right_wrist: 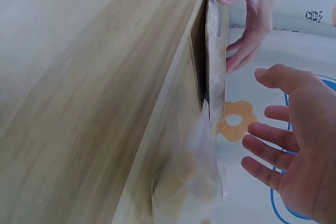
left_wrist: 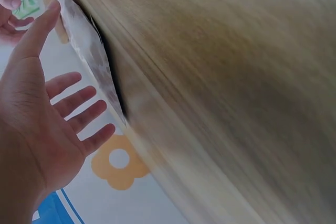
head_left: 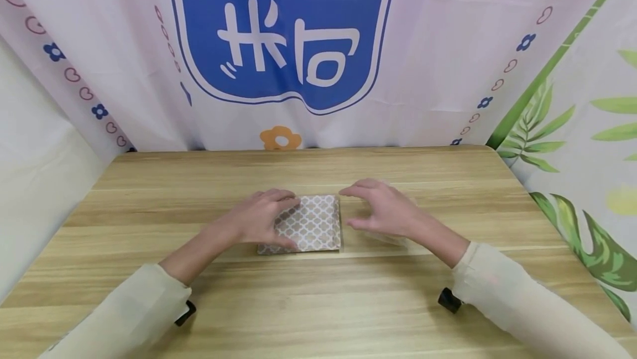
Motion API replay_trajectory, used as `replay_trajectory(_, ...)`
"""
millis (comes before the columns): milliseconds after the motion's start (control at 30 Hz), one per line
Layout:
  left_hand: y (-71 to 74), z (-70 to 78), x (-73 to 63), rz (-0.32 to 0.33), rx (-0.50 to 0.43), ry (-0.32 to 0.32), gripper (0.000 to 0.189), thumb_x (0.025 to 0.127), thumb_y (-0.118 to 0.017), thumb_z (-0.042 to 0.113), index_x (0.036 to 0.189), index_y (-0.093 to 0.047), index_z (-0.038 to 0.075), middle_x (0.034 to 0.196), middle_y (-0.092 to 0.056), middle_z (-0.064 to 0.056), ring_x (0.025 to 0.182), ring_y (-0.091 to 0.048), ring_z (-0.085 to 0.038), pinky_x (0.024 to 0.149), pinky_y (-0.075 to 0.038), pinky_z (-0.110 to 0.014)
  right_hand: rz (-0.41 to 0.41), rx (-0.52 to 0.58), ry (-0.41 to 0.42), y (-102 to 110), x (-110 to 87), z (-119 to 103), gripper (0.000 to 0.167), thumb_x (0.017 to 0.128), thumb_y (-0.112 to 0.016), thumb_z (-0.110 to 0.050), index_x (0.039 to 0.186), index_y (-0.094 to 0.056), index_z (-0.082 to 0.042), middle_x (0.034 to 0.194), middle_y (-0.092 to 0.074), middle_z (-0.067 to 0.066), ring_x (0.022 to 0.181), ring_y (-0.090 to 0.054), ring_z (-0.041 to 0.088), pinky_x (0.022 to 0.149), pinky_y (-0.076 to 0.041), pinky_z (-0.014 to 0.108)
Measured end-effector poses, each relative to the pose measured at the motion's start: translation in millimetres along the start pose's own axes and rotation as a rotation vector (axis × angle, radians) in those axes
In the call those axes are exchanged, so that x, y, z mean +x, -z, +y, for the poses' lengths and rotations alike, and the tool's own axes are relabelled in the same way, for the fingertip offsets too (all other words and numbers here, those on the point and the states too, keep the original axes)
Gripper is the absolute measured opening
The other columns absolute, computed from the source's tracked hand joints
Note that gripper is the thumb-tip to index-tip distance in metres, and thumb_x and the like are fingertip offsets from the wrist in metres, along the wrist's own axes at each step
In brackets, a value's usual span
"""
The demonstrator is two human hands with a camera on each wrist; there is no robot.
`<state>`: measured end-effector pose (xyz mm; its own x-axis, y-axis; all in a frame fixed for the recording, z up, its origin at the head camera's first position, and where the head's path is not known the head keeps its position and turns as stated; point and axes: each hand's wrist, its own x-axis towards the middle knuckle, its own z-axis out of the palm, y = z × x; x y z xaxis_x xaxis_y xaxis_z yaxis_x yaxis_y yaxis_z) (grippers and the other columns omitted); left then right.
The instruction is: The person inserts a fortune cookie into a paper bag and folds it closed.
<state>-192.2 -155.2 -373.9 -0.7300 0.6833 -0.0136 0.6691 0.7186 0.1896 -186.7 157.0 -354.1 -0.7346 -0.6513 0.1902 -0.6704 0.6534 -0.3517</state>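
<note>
Quatrefoil-patterned flat packet lies on the wooden table between the two hands, its left part under the left hand, which is spread wide and grips nothing, though whether it touches the packet is unclear. The right hand, likewise open-fingered and gripping nothing, hovers just beside the packet's right edge, near a translucent bag.

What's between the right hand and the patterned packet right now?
Wood tabletop shows between the right hand and the patterned packet in the head view; the right wrist view shows translucent plastic on it, its tip pointing toward the packet.
</note>
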Motion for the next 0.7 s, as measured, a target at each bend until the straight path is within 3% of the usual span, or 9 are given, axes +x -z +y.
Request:
replay_trajectory(300,-2.8,0.6,2.3,-0.008,0.010,0.008,0.108,0.072,-0.081,0.072,0.147,-0.055,-0.001,0.151,-0.052,-0.020,0.140,-0.048,-0.039,0.112,-0.043,-0.062,-0.083,0.105,-0.025,-11,12.5,-5,0.053,0.090,-0.082,-0.028,0.133,-0.067,-0.001,0.124,-0.073,0.012,0.106,-0.070,0.026,0.091,-0.060,0.039)
replay_trajectory(700,-5.2,1.7,6.0,0.004,0.055,0.020,0.107,0.074,-0.075,0.077,0.148,-0.054,0.001,0.153,-0.051,-0.018,0.141,-0.047,-0.038,0.113,-0.041,-0.063,-0.122,0.161,-0.148,-27,25.5,-6,0.054,0.090,-0.081,-0.036,0.130,-0.069,-0.001,0.100,-0.072,0.004,0.087,-0.066,0.015,0.084,-0.058,0.032)
